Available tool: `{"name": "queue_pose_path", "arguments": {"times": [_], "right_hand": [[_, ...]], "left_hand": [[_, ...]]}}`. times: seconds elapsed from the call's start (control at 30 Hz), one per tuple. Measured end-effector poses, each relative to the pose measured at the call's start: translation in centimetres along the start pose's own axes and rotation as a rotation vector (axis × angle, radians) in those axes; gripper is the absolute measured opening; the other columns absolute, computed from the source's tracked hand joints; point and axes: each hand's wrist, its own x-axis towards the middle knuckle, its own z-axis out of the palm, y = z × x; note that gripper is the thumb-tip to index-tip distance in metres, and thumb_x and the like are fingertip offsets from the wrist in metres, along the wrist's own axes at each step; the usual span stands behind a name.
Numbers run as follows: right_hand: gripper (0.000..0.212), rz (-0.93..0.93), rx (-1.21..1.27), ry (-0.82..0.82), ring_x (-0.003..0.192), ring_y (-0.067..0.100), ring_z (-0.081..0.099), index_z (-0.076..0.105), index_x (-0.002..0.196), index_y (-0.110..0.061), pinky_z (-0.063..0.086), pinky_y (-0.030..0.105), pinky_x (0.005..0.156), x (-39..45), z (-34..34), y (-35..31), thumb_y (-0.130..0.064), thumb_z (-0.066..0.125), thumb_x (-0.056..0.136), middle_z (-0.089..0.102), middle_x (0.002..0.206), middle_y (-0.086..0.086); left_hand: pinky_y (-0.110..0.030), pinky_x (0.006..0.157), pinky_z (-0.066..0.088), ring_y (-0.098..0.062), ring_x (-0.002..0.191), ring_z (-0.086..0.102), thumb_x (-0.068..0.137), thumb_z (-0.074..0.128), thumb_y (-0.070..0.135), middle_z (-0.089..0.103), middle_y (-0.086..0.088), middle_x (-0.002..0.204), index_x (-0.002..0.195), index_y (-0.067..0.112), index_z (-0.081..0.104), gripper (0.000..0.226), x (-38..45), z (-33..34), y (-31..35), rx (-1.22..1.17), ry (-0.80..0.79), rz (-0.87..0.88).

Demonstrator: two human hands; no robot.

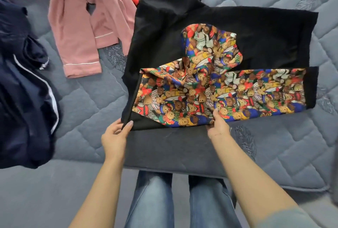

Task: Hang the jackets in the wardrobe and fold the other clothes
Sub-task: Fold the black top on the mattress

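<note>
Both hands grip the black garment [228,32] at its near edge.
Left hand [114,136] pinches the corner hem, thumb on top; right hand [217,125] pinches the bear lining [228,96], fingers tucked underneath.

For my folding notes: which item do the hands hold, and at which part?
Both hold the black garment with teddy-bear print. The left hand pinches its near left corner; the right hand grips its near edge.
</note>
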Motion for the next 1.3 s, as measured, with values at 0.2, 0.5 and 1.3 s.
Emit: {"name": "queue_pose_path", "arguments": {"times": [0.2,0.5,1.3], "right_hand": [[0.035,0.075,0.129,-0.161,0.127,0.028,0.053,0.051,0.133,-0.006,0.047,0.039,0.097,-0.1,-3.9,2.8,-0.016,0.054,0.100,0.052,0.142,0.016],[0.021,0.032,0.179,-0.246,0.131,0.024,0.049,0.060,0.115,-0.015,0.044,0.036,0.097,3.6,-9.0,-2.0,-0.028,0.056,0.099,0.059,0.129,0.009],[0.040,-0.139,-0.040,0.089,0.111,0.034,0.062,0.055,0.111,-0.004,0.055,0.044,0.087,13.2,-22.0,-19.0,-0.042,0.046,0.102,0.061,0.125,0.020]], "left_hand": [[-0.037,0.099,0.048,-0.021,0.101,0.059,0.083,0.076,0.006,0.062,-0.013,0.117,0.100,0.002,0.060,0.023,1.3,-0.2,-0.9,0.115,0.164,0.052],[-0.048,0.102,0.034,-0.032,0.126,0.040,0.082,0.074,0.013,0.045,-0.011,0.139,0.124,0.010,0.058,0.045,-5.5,7.2,-0.4,0.697,0.091,0.739],[-0.060,0.116,0.015,-0.041,0.148,0.001,0.080,0.072,0.001,0.003,-0.015,0.161,0.154,0.029,0.026,0.091,-12.8,28.2,-8.2,1.506,-0.469,1.201]]}}
